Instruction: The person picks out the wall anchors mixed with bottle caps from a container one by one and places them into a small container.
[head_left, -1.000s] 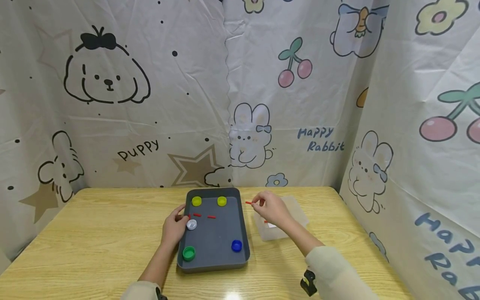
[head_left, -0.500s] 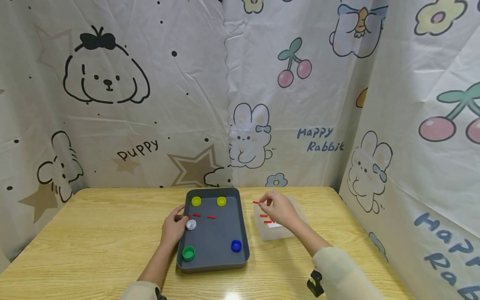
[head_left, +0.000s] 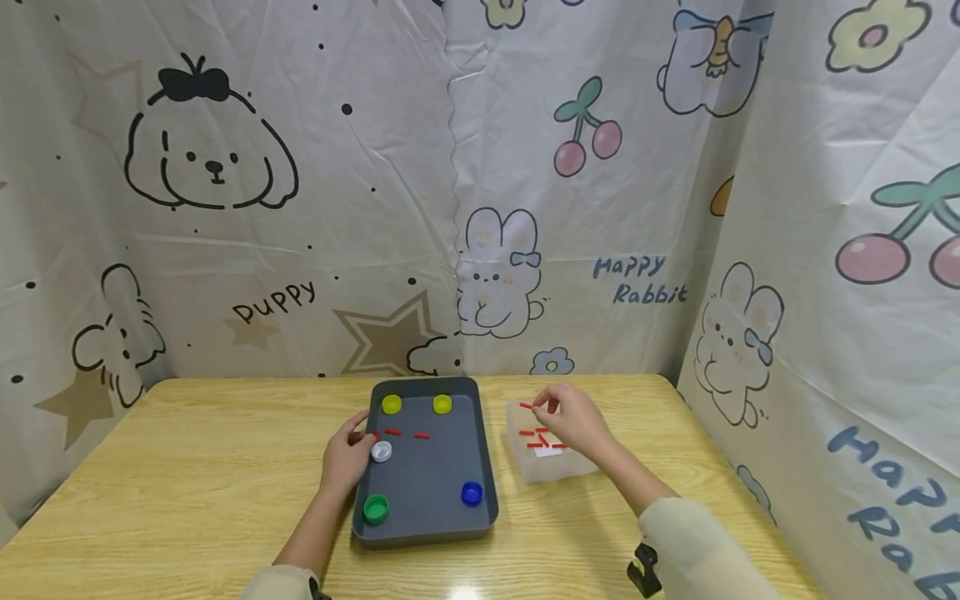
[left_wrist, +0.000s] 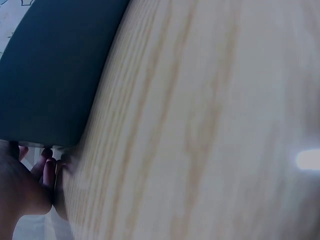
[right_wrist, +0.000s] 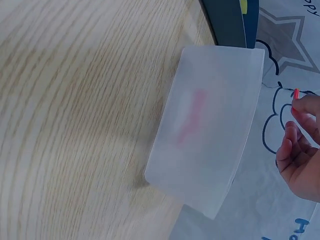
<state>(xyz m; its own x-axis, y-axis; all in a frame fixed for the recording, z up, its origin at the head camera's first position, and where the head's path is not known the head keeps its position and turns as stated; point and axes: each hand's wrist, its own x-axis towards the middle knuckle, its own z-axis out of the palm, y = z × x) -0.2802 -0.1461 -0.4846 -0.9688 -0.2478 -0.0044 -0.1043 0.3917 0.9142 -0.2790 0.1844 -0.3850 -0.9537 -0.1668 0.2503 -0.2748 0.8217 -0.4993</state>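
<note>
While pinch-closed, right hand (head_left: 576,418) around stick (right_wrist: 296,94)

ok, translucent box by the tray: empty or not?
Not empty: red sticks lie in the translucent box; the right wrist view shows blurred red through its wall.

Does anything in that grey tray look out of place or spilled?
Nothing looks spilled. Mildly odd, perhaps: the small round white plastic cap sits by the left wall of the grey rectangular tray, beside the left hand, while two round yellow caps, a round green cap and a round blue cap sit nearer the corners.
</note>
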